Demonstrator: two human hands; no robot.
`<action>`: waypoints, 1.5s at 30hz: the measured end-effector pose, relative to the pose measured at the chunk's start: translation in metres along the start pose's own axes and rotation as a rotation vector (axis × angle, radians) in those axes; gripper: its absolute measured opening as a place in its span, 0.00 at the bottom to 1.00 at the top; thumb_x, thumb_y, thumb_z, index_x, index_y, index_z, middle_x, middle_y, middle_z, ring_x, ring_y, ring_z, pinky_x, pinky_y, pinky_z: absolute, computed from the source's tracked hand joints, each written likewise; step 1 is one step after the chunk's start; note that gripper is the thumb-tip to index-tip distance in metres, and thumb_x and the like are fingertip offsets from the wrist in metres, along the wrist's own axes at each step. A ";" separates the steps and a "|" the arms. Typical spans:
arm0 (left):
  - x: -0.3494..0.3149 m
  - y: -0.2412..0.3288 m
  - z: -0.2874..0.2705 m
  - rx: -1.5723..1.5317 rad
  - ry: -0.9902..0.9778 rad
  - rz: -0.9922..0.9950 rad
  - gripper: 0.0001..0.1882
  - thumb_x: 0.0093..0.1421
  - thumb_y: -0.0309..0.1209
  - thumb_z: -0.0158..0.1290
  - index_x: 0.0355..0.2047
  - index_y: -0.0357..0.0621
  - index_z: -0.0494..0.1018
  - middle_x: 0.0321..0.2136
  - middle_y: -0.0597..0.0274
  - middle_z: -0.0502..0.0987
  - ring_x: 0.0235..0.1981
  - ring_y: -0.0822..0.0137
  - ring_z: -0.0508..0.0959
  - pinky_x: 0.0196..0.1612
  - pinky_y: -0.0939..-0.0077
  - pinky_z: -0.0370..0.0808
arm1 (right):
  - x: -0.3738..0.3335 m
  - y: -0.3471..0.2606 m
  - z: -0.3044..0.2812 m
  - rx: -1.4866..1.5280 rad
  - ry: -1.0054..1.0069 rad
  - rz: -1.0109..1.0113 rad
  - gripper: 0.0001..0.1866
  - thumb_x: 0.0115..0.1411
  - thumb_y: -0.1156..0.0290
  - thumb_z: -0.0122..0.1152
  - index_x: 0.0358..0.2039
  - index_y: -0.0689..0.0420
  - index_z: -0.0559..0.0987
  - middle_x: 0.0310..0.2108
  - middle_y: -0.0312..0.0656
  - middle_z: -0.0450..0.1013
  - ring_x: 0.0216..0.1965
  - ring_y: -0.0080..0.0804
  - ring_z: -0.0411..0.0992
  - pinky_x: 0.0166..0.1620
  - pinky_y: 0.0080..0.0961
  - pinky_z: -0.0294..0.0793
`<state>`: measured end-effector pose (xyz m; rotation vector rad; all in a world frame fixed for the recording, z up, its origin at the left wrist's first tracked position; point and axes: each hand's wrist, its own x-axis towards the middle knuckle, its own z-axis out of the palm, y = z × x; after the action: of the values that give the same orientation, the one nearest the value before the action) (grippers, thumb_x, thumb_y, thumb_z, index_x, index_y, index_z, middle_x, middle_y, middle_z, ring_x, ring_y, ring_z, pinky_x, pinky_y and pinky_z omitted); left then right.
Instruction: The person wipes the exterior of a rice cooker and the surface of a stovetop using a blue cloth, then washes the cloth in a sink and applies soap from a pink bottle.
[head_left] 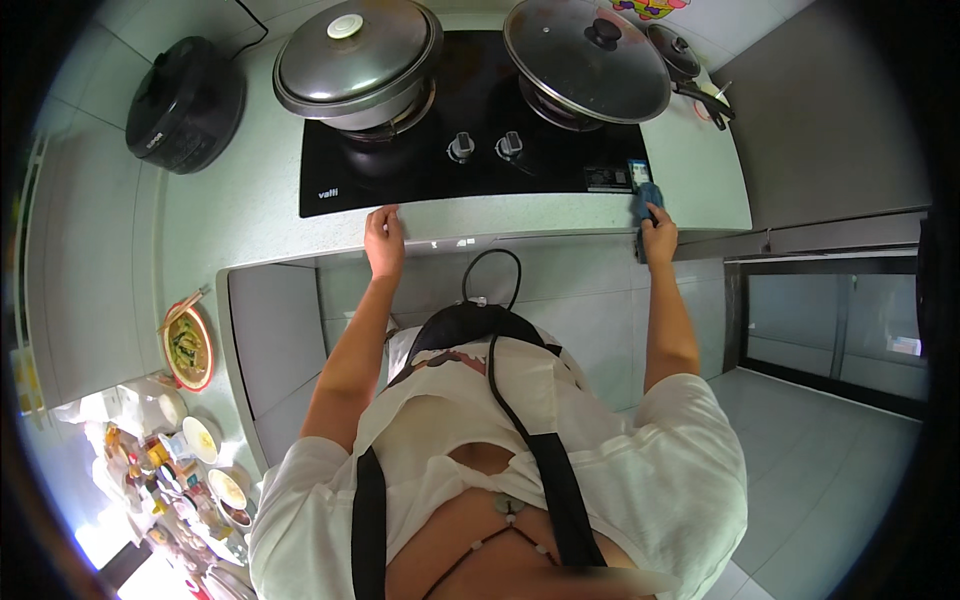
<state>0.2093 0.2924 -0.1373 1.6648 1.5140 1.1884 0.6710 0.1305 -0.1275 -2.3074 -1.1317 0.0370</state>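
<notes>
At the right front corner of the black gas cooktop [420, 170], my right hand [660, 240] is closed on a dark blue cloth [648, 197]. The cloth lies over the counter's front edge and reaches the cooktop's corner. My left hand [384, 240] rests at the front edge of the pale counter [470, 215], below the cooktop's left part. Its fingers are curled in, and nothing shows in them. Behind the two control knobs [461, 147], a lidded steel pot [365, 60] sits on the left burner and a frying pan with a glass lid [590, 60] on the right.
A black electric cooker [187, 105] stands at the counter's far left. A small lidded pot [674, 52] is behind the pan's handle. Along the left counter are a plate of green food [190, 345] with chopsticks, bowls and several jars. A grey cabinet [830, 130] borders the right side.
</notes>
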 end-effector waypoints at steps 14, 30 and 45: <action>0.011 0.029 0.029 -0.010 -0.194 0.012 0.08 0.59 0.27 0.45 0.35 0.39 0.73 0.31 0.60 0.72 0.29 0.72 0.74 0.30 0.81 0.70 | 0.022 -0.151 0.109 0.027 0.001 -0.627 0.20 0.46 0.71 0.56 0.43 0.51 0.73 0.50 0.47 0.65 0.52 0.46 0.62 0.53 0.38 0.61; 0.040 0.015 0.007 -0.094 -0.287 -0.130 0.07 0.58 0.25 0.45 0.33 0.37 0.72 0.29 0.56 0.74 0.27 0.68 0.76 0.31 0.79 0.72 | 0.014 -0.128 0.063 0.103 -0.056 -0.476 0.25 0.49 0.75 0.54 0.50 0.58 0.66 0.45 0.51 0.66 0.47 0.49 0.63 0.52 0.37 0.61; 0.027 -0.028 -0.076 -0.031 0.006 -0.303 0.10 0.60 0.28 0.43 0.35 0.37 0.72 0.27 0.60 0.75 0.26 0.73 0.75 0.30 0.81 0.71 | -0.048 -0.306 0.148 0.106 -0.434 -1.122 0.25 0.49 0.68 0.57 0.50 0.53 0.66 0.53 0.44 0.59 0.55 0.40 0.56 0.56 0.36 0.57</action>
<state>0.1273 0.3131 -0.1231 1.3530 1.6726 1.0477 0.3807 0.3134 -0.1106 -1.3154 -2.4059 0.1663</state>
